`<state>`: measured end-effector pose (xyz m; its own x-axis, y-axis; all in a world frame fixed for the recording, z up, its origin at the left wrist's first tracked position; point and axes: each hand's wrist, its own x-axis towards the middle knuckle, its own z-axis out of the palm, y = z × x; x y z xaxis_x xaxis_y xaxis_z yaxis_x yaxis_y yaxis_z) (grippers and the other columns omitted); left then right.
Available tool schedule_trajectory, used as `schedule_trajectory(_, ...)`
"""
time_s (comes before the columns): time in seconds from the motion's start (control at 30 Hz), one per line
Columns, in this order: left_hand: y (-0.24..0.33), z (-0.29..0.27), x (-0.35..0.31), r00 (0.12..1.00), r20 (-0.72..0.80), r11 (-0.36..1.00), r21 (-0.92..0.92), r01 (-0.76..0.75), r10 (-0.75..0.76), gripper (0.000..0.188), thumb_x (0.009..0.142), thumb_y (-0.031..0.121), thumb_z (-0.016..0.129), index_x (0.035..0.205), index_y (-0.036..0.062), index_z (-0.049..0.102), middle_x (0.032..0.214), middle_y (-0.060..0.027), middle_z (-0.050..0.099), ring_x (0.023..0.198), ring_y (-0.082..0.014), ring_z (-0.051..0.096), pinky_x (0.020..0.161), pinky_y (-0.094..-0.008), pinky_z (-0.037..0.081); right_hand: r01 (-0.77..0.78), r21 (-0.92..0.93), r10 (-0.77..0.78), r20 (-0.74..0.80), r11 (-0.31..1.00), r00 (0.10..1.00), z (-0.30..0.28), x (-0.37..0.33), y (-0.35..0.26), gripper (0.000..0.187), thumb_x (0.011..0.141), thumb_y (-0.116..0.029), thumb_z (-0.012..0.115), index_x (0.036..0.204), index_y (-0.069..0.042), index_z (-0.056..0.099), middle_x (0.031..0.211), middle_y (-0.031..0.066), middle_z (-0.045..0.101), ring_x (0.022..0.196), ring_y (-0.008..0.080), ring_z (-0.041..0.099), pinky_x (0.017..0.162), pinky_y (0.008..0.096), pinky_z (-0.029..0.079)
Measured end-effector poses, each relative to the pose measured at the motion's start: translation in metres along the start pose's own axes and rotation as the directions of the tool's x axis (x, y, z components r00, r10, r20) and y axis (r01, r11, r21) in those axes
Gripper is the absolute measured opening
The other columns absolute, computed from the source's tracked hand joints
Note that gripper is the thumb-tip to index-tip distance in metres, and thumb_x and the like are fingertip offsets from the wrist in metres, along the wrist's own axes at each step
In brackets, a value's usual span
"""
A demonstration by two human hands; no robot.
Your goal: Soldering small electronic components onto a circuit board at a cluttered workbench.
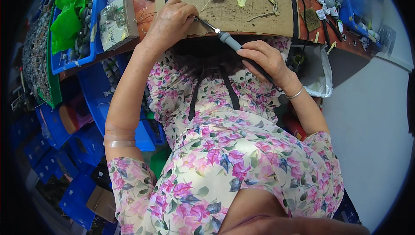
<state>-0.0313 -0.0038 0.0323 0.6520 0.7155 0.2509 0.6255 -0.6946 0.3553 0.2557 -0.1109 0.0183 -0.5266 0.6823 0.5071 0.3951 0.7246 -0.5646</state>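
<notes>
Soldering iron with a grey-and-black grip and slim metal shaft (225,37), lying slantwise across the near edge of a brown cardboard work mat (242,12) on the wooden bench (142,16); its tip points up and to the left, under the left hand. Right hand (266,60), fingers curled closed around the rear of the grip, a thin silver bangle (296,93) at the wrist. Left hand (170,23), resting on the mat's near-left corner, fingers bunched narrowly together at the iron's tip; whether they pinch a small part cannot be told. Left of this hand, a small grey box of wire pieces (117,22); farther left, a blue plastic bin (71,57) with a green plastic bag (65,19). Scraps of yellow tape (242,0) and small components lie scattered on the mat. Below, the person's pink floral garment (225,148) fills the foreground.
</notes>
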Motion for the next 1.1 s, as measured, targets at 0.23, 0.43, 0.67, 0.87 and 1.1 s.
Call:
schedule_trajectory(0.23,-0.0016,0.0009,-0.0004,1.0,-0.004,1.0,0.011,-0.021,0.021,0.013,0.083,0.003,0.068,0.095,0.0034,0.065,0.089,-0.0092,0.067,0.092,-0.0293,0.058,0.083,-0.0399,0.05,0.017,-0.009,-0.016,0.028,1.0,0.999,-0.0037,0.0027,-0.0007,0.047,0.07,0.009,0.076,0.114,-0.005,0.065,0.101,0.0124,0.065,0.086,0.0276,0.067,0.071,0.035,0.057)
schedule_trajectory(0.43,0.0044,0.0009,-0.0014,0.998,-0.025,0.999,-0.025,0.048,-0.049,0.013,0.083,0.002,0.067,0.094,0.0029,0.061,0.086,-0.0095,0.064,0.091,-0.0296,0.058,0.08,-0.0403,0.049,0.019,-0.017,-0.018,0.027,1.0,0.999,-0.0034,0.0019,-0.0005,0.046,0.071,0.008,0.077,0.113,-0.005,0.065,0.1,0.0125,0.065,0.086,0.0277,0.067,0.071,0.0349,0.056)
schedule_trajectory(0.67,0.0012,0.0037,-0.0039,0.998,-0.055,1.0,-0.024,0.015,-0.017,0.012,0.084,0.001,0.067,0.093,0.0033,0.06,0.084,-0.0099,0.062,0.089,-0.0296,0.058,0.078,-0.041,0.049,0.019,-0.022,-0.019,0.007,1.0,1.0,-0.003,-0.0007,-0.0021,0.047,0.07,0.008,0.077,0.114,-0.005,0.066,0.1,0.0121,0.065,0.085,0.0274,0.067,0.07,0.034,0.057)
schedule_trajectory(0.87,0.0014,0.0056,-0.0047,0.997,-0.072,0.999,-0.02,0.037,-0.038,0.01,0.084,0.003,0.066,0.094,0.0047,0.063,0.084,-0.0107,0.066,0.089,-0.0323,0.059,0.077,-0.0438,0.051,0.011,-0.013,-0.011,0.019,1.0,1.0,-0.0019,0.0005,-0.0023,0.048,0.07,0.008,0.077,0.115,-0.006,0.065,0.101,0.0119,0.064,0.087,0.0273,0.067,0.071,0.0341,0.057)
schedule_trajectory(1.1,0.0003,0.0071,-0.0049,0.997,-0.083,1.0,0.008,0.003,-0.002,0.012,0.084,0.004,0.068,0.095,0.004,0.066,0.087,-0.01,0.066,0.09,-0.0306,0.059,0.08,-0.0413,0.05,0.029,-0.014,-0.029,0.03,0.999,0.999,-0.0013,0.0031,-0.001,0.048,0.07,0.008,0.077,0.115,-0.005,0.065,0.101,0.0121,0.064,0.086,0.0275,0.067,0.071,0.0347,0.057)
